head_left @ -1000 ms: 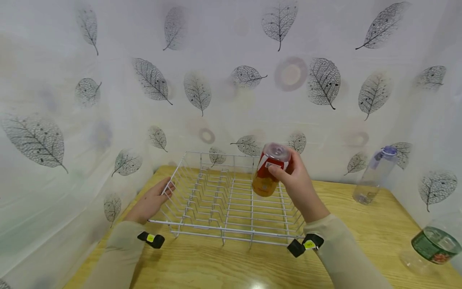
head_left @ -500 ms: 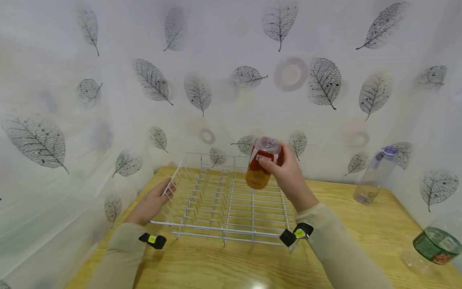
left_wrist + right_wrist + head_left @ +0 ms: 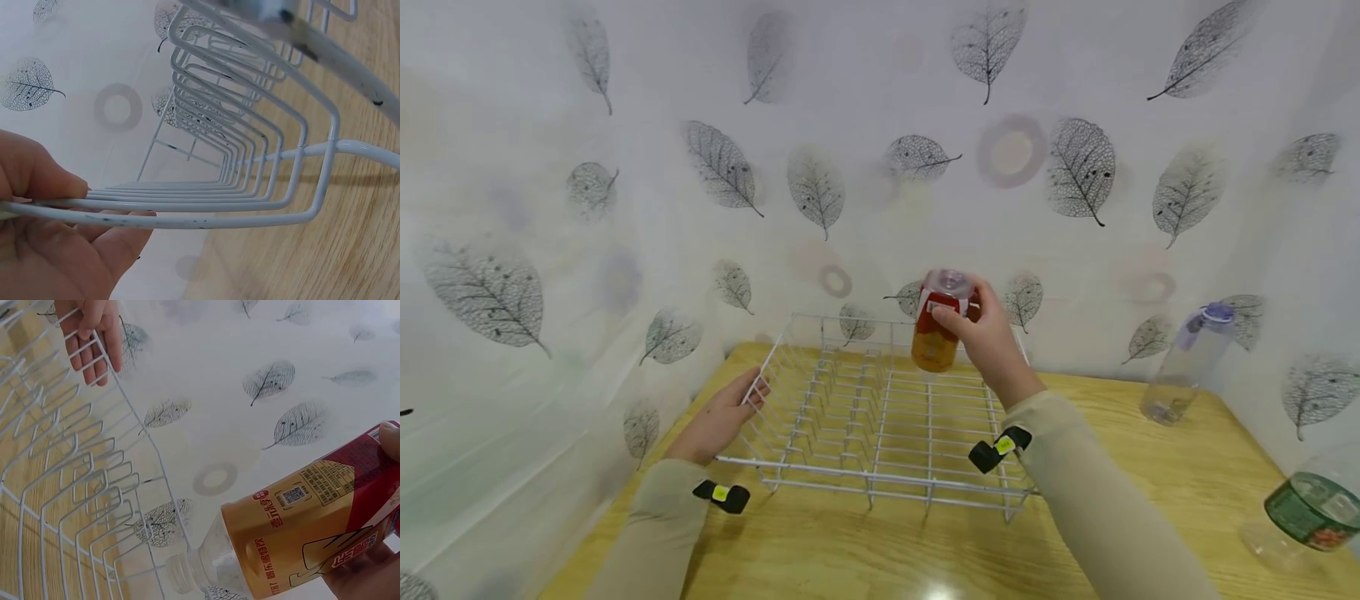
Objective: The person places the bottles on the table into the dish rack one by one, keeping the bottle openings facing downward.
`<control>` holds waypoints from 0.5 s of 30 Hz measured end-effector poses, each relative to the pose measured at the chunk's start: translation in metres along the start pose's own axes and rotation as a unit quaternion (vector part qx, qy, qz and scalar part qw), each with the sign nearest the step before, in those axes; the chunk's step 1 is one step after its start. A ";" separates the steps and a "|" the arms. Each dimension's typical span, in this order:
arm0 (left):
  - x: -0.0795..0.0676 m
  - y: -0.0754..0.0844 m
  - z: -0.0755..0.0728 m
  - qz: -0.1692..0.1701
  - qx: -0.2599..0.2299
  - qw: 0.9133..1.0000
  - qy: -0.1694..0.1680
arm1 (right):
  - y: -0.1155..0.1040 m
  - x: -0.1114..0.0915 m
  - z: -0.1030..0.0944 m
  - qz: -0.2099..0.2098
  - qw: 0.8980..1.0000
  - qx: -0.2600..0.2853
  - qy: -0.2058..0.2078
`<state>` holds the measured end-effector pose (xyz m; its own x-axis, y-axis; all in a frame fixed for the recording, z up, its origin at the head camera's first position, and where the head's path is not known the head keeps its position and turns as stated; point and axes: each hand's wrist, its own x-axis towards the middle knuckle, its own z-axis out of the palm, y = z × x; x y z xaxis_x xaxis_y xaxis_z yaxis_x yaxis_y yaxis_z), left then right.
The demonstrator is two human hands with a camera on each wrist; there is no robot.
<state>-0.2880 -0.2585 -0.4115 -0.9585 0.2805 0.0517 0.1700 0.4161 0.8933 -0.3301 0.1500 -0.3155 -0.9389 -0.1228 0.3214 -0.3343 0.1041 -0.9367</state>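
A white wire dish rack point(image 3: 871, 476) stands on the wooden table. My left hand point(image 3: 718, 421) holds its left side, the thumb on one face of the wires and the fingers on the other. Over the right half of the rack, my right hand point(image 3: 996, 337) grips a plastic bottle point(image 3: 934, 342) with a red and gold label. The bottle is upside down, base up, apart from the rack's floor. In the right wrist view its clear, uncapped neck point(image 3: 182, 572) shows. The left wrist view shows my thumb point(image 3: 59, 184) against the rack's wires.
A clear bottle with a purple cap point(image 3: 1187, 367) stands at the table's back right. A clear container with a green label point(image 3: 1311, 508) is at the right edge. Leaf-printed sheeting point(image 3: 895, 217) hangs behind and at both sides.
My right hand has moved left and farther back with the bottle, which appears slightly higher in view. My left hand stays on the rack's side.
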 end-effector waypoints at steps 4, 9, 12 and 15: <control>-0.002 -0.002 -0.001 -0.003 -0.004 1.000 0.000 | 0.010 0.010 0.003 0.027 1.000 -0.006 -0.002; -0.002 -0.003 0.000 -0.003 -0.009 1.000 -0.003 | 0.018 0.023 0.005 0.055 0.998 -0.015 -0.003; -0.001 -0.001 0.000 -0.004 -0.003 1.000 -0.001 | 0.022 0.033 0.005 0.071 0.997 -0.030 -0.004; 0.000 0.002 0.000 -0.004 0.006 1.000 0.001 | 0.029 0.043 0.004 0.083 0.996 -0.041 -0.008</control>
<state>-0.2877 -0.2575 -0.4097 -0.9604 0.2748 0.0460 0.1650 0.4278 0.8887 -0.3799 0.1438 -0.3290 -0.9808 -0.1126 0.1594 -0.1799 0.2051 -0.9621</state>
